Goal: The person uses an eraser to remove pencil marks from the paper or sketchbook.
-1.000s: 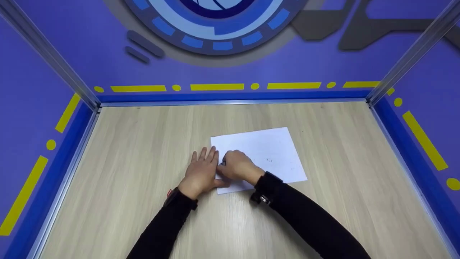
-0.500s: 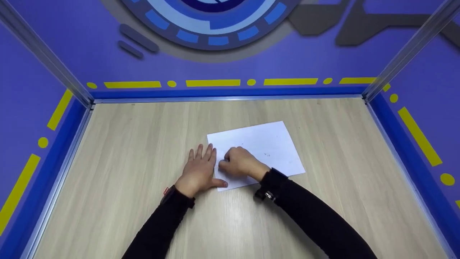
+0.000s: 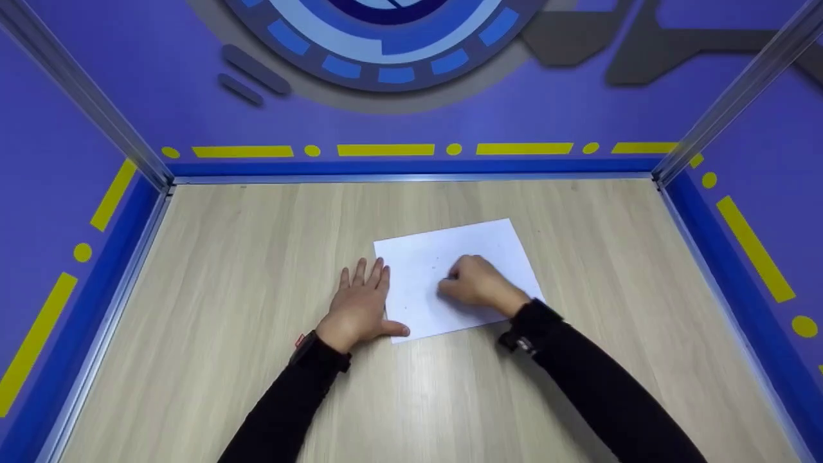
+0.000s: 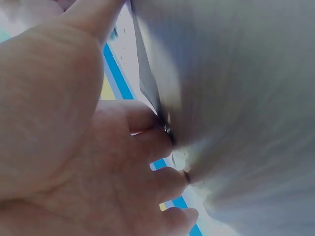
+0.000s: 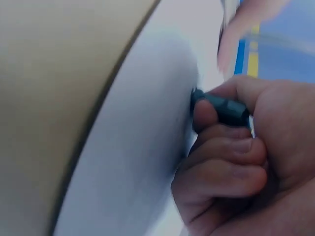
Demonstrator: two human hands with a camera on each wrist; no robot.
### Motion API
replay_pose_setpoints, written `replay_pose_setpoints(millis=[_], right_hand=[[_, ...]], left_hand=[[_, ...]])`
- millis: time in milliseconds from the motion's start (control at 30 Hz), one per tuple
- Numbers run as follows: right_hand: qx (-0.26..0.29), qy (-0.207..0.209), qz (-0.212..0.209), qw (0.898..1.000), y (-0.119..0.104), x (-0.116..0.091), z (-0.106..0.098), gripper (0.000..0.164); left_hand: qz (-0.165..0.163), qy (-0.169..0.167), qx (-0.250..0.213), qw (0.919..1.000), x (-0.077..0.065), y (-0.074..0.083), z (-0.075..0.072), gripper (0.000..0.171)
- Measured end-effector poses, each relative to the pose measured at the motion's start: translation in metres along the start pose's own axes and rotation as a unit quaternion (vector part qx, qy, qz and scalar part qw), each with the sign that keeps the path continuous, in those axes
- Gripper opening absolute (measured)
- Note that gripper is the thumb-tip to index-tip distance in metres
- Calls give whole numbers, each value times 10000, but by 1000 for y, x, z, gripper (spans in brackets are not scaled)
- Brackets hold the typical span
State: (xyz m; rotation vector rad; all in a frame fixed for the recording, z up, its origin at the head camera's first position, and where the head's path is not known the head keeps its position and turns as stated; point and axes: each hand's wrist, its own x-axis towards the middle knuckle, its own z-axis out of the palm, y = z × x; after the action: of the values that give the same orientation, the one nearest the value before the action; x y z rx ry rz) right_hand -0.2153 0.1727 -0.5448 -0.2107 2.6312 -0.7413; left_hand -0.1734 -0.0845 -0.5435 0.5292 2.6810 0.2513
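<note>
A white sheet of paper (image 3: 418,289) lies slightly turned on the wooden table. My left hand (image 3: 359,310) rests flat over its left edge, fingers spread and thumb at the near corner. Over the right half of the sheet, my right hand (image 3: 477,283) is curled in a fist. The right wrist view shows a small dark teal eraser (image 5: 227,110) pinched between its thumb and fingers, the end right at the paper. In the head view the fist hides the eraser. A few tiny dark specks (image 3: 434,267) dot the sheet.
The wooden table (image 3: 257,257) is bounded by a metal rail (image 3: 411,178) at the back. Blue-purple panels with yellow dashes rise at the back, left and right. Both wrists wear black straps with small devices.
My right hand has moved right across the paper, away from my left hand, keeping its grip on the eraser. The specks on the sheet lie differently. My left hand stays in place.
</note>
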Motion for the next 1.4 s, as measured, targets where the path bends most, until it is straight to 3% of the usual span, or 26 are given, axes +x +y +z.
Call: replay_pose_setpoints(millis=[167,300,467,600,800,1033,1200,1400], right_hand=[[-5,231,42,9997,30,-11,-16,48],[-229,365,78,9990,32,-17,-15,51],[-434,428,89,9981,21,-20,-9,49],[-194,266,83,9994,8,-16,-2,46],[-61,-49,-109,9999,-31,-3,16,48],[-477,-180,-539,9972,-71,15,40,38],[-658,-178,-330,9971,-74,21,43,31],[-419,-6,78,9991,-45,18,26,26]], left_hand=[[-133,-50,-1,9999,-3,-3,-4,131],[-127,-48,-75,9999,-3,-4,-4,131],[-66,-11,-141,9999,-2,-5,-2,132],[-18,-46,-153,9999,-2,-7,-3,132],[26,-5,-124,9999,-2,-8,-5,126],[160,298,70,9994,-1,-2,1,120],[110,299,47,9995,0,0,1,121],[76,271,84,9996,2,0,2,121]])
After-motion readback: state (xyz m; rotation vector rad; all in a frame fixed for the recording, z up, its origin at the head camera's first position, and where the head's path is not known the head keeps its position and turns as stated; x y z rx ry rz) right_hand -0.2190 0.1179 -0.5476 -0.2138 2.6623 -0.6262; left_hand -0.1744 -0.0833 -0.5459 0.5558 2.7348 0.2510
